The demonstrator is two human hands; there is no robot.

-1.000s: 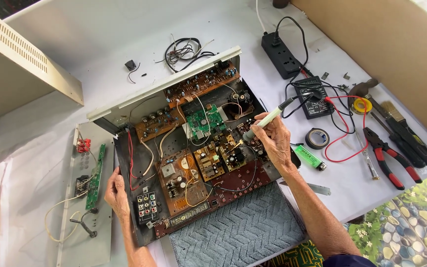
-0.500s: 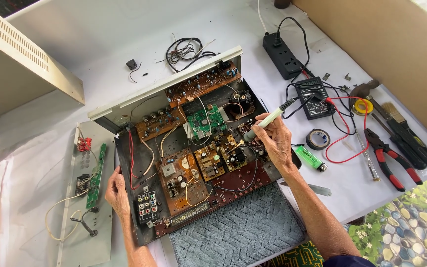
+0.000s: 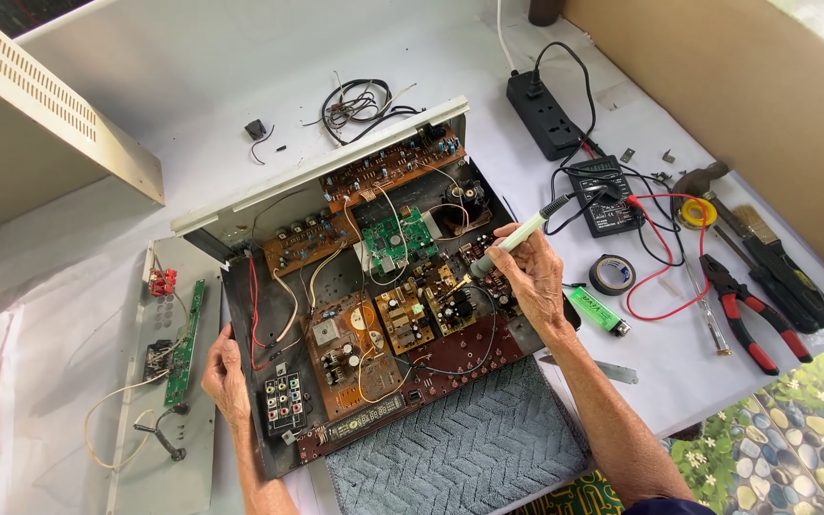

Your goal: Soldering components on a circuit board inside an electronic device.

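Now the right hand [image 3: 534,277] pinches a soldering iron [image 3: 512,238], tip on the small board [image 3: 450,303] at 3 o'clock; left hand [image 3: 224,374], fingers curled, braces the chassis [image 3: 240,315]. Keep both steady.

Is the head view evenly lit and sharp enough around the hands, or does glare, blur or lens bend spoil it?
Head view: soft, even daylight, faint shadows. The right hand, soldering iron and open chassis look sharp; the left hand too. The upper right corner is blown out. Edges bow slightly from wide-angle distortion.
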